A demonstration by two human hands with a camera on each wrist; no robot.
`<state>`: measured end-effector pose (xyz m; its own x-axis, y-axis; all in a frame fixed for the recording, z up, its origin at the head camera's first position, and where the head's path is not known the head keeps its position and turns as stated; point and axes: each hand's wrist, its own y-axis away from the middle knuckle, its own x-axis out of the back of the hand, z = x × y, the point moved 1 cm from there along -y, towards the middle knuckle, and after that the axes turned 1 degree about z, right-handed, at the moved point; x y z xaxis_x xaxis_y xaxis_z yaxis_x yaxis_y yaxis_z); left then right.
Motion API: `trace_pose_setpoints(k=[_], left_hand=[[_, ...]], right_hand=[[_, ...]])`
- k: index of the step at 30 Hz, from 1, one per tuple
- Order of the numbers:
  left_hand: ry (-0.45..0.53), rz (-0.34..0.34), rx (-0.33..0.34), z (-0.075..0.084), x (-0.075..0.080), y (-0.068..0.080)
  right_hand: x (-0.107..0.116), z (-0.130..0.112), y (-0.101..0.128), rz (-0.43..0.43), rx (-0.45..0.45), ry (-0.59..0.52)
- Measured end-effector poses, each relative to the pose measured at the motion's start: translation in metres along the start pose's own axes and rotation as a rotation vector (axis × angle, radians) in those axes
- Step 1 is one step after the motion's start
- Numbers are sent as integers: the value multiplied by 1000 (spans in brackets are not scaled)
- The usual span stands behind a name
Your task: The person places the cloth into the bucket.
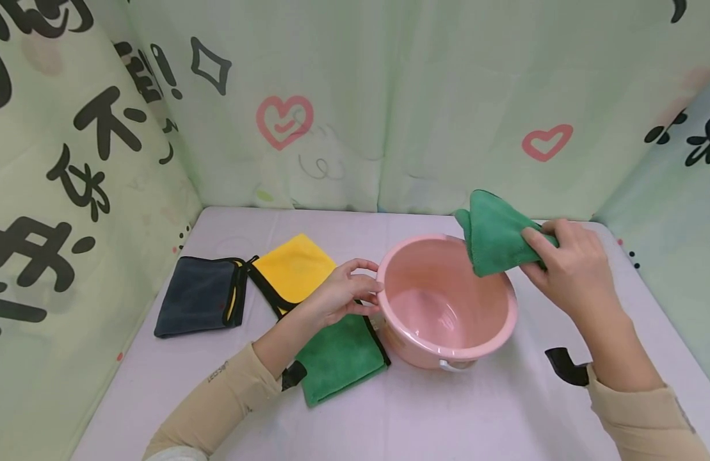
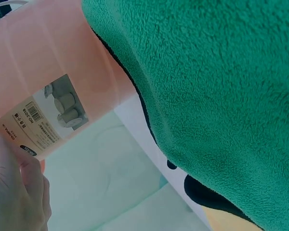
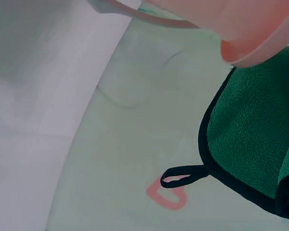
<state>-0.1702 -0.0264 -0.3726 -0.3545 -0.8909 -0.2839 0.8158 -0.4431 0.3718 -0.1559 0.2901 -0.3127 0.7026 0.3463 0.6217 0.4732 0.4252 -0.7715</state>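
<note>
Green, right of the frame's middle: pinching a folded cloth between fingers of the right hand, above a pink bucket. Touching the bucket's left rim with loose fingers of the left hand. Best to steady the bucket, moving slowly.

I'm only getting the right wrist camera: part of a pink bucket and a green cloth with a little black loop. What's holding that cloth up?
Observer: The person's right hand grips the green cloth by one end.
Visitor: And is anyone touching the bucket?
Observer: Yes, the left hand touches the bucket at its rim.
Visitor: Anything printed on it?
Observer: A label with a barcode shows on its side in the left wrist view.
</note>
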Motion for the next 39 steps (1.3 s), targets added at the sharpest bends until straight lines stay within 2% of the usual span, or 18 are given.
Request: trace_pose_setpoints(k=[6, 9, 16, 23, 39], left_hand=[[8, -7, 4, 0, 0, 0], [7, -7, 3, 0, 0, 0], [1, 1, 5, 0, 0, 1], [-4, -2, 3, 0, 1, 2], [-8, 9, 4, -1, 0, 0]], right_hand=[[0, -17, -5, 31, 108, -29], [-1, -25, -6, 19, 160, -42], [-3, -37, -1, -100, 249, -90], [-10, -42, 3, -114, 339, -171], [-27, -62, 0, -335, 464, -202]])
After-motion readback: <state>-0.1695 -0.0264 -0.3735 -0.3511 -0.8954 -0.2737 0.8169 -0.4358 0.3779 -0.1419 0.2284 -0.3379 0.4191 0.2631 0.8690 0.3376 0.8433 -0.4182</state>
